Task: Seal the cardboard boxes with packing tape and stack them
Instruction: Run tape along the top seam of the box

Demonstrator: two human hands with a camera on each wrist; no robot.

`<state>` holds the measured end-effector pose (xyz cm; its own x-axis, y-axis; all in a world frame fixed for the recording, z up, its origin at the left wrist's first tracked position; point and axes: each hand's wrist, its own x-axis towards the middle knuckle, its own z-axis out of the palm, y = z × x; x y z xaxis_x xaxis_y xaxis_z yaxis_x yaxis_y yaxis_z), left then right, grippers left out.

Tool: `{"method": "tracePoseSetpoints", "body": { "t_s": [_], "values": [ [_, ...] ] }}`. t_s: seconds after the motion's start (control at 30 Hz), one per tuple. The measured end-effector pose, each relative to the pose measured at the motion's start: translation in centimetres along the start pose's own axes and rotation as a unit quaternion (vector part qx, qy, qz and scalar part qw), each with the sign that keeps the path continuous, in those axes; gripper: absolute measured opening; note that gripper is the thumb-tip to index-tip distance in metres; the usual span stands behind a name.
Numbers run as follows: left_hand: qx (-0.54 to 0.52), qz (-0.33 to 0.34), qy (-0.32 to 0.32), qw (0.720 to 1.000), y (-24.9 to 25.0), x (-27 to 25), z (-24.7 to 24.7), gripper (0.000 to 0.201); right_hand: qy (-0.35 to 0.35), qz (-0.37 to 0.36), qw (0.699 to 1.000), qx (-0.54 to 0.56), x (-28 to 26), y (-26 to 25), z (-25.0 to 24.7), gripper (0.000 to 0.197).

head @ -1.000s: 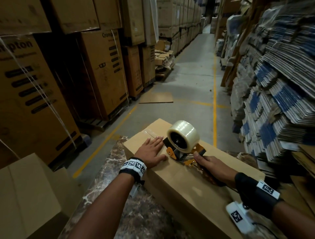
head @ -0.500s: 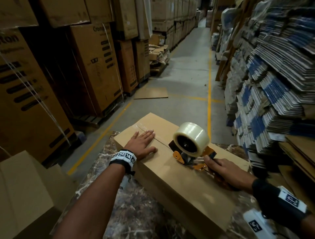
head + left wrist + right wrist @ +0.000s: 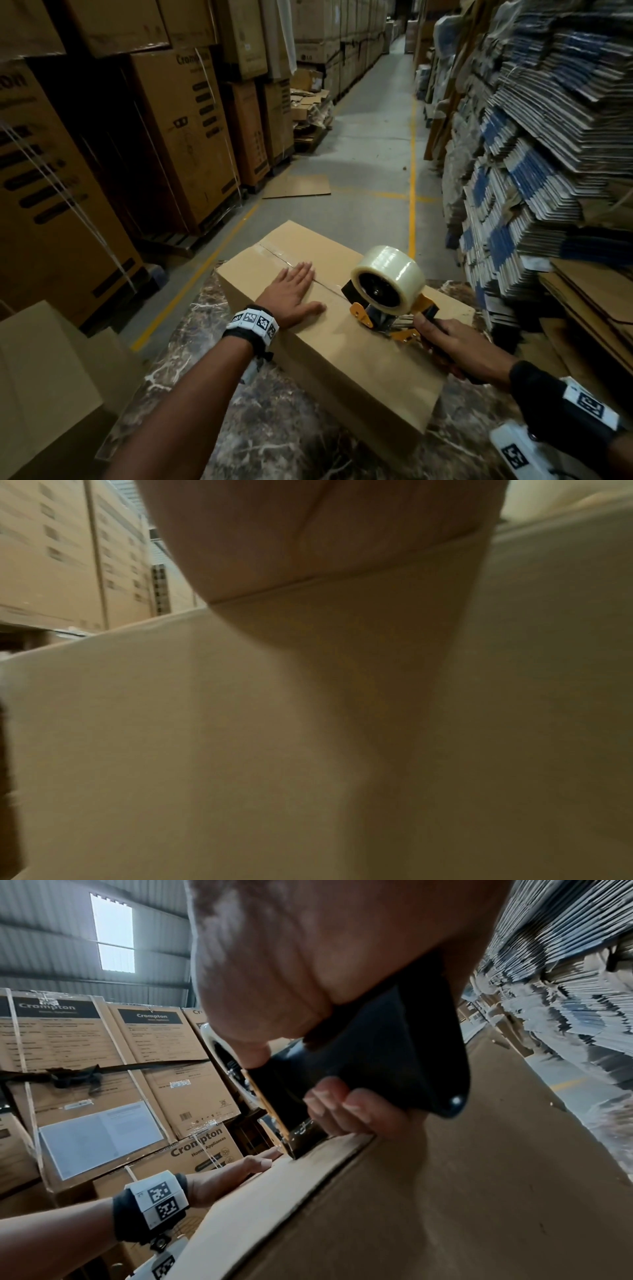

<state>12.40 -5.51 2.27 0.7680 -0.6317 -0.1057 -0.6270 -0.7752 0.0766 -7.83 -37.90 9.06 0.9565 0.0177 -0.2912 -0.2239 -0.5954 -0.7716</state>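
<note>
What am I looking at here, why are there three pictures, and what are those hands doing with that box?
There is no machine here: a person wears three cameras, one on the head and one on each wrist. The head view looks down at a cardboard box lying on a marbled table in a warehouse aisle. The left hand lies flat on the box top, beside its centre seam. The right hand grips the handle of a tape gun, which rests on the seam. The left wrist view shows little but the palm against cardboard. The right wrist view shows fingers curled round the black handle.
</note>
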Motion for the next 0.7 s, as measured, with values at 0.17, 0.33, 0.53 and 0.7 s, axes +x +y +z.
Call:
{"method": "tracePoseSetpoints", "body": {
  "t_s": [0.17,0.33,0.53,0.7],
  "values": [
    [-0.002,0.042,0.002,0.999,3.8,-0.7,0.3,0.095,-0.007,-0.001,1.000,0.028,-0.2,-0.2,0.0,0.062],
    [-0.003,0.050,0.013,0.999,6.7,-1.2,0.9,0.101,-0.015,0.003,0.999,0.051,-0.5,-0.5,0.0,0.059],
    [-0.017,0.034,0.027,0.999,6.3,-0.9,1.3,0.103,-0.014,0.015,0.998,0.051,-0.2,-0.2,0.2,0.061],
    [-0.019,0.031,0.027,0.999,5.3,0.1,0.8,0.098,-0.016,0.008,0.998,0.058,1.2,-0.5,0.4,0.062]
  ]
}}
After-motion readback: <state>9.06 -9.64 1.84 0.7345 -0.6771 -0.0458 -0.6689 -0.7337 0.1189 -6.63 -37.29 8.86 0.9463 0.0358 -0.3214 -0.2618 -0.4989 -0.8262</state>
